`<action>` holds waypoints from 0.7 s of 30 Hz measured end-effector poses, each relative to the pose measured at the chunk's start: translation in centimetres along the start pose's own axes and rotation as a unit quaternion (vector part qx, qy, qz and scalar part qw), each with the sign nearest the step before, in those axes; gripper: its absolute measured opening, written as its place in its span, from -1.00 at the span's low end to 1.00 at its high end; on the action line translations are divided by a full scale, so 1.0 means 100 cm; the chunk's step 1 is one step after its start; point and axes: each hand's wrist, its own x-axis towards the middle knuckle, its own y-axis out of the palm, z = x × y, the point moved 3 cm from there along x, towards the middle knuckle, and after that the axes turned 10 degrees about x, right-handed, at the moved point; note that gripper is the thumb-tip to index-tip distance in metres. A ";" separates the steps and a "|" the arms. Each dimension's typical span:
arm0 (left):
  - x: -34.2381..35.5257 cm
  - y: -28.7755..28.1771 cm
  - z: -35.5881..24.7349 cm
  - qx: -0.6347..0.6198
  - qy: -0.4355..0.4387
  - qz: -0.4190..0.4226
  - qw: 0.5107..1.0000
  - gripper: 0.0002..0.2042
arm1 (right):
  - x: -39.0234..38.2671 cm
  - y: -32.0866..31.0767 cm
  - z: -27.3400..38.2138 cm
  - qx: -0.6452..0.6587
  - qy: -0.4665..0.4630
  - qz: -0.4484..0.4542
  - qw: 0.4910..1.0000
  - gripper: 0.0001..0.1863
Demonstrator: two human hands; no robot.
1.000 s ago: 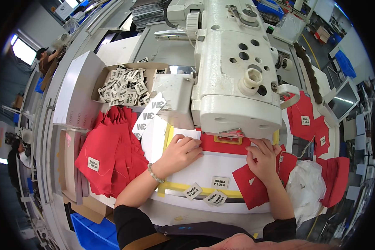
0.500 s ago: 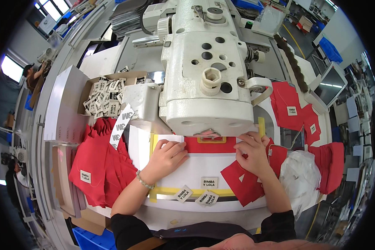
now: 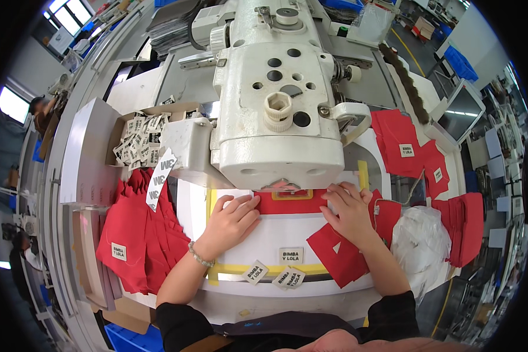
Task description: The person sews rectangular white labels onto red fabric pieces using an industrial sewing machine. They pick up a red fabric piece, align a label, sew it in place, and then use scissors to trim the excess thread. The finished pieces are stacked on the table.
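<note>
Head view, sole entry: one red fabric piece (image 3: 287,207), lying flat on the white work surface (image 3: 276,232) beneath the sewing machine head (image 3: 281,146), its upper part bordered by a yellow frame (image 3: 293,199). Left hand (image 3: 232,222), palm down at the piece's left end: fingers extended, not closed around anything. Right hand (image 3: 349,212), at the opposite end: fingers half bent, fingertips at the cloth (whether they pinch it cannot be told). Apparently done: red pieces with labels (image 3: 393,141), at upper right, each bearing a pale square; one more such square on the top of the red pile (image 3: 144,234) at left, though the layers beneath it are hidden. In hand: the piece under the machine, its visible red bearing no label; what lies inside the frame is too obscured to tell, so its attachment seems unfinished or unconfirmed. Apparently left: four loose labels (image 3: 291,255), two overlapping, near the front edge; a heap of labels (image 3: 139,138) in the carton at upper left. Status unclear: folded red cloth (image 3: 334,258) beside the right forearm, and a red stack (image 3: 464,229) beyond the clear plastic bag (image 3: 421,240).
</note>
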 end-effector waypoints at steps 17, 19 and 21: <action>-0.005 0.002 0.001 0.005 -0.021 0.016 1.000 -0.73 | 0.005 0.000 -0.003 0.083 0.040 0.055 0.994 -0.69; -0.004 0.002 0.002 0.000 -0.020 0.013 1.000 -0.73 | 0.005 0.000 -0.004 0.089 0.045 0.057 0.993 -0.69; -0.004 0.003 0.002 0.000 -0.018 0.011 1.000 -0.73 | 0.005 -0.002 -0.005 0.089 0.047 0.057 0.993 -0.69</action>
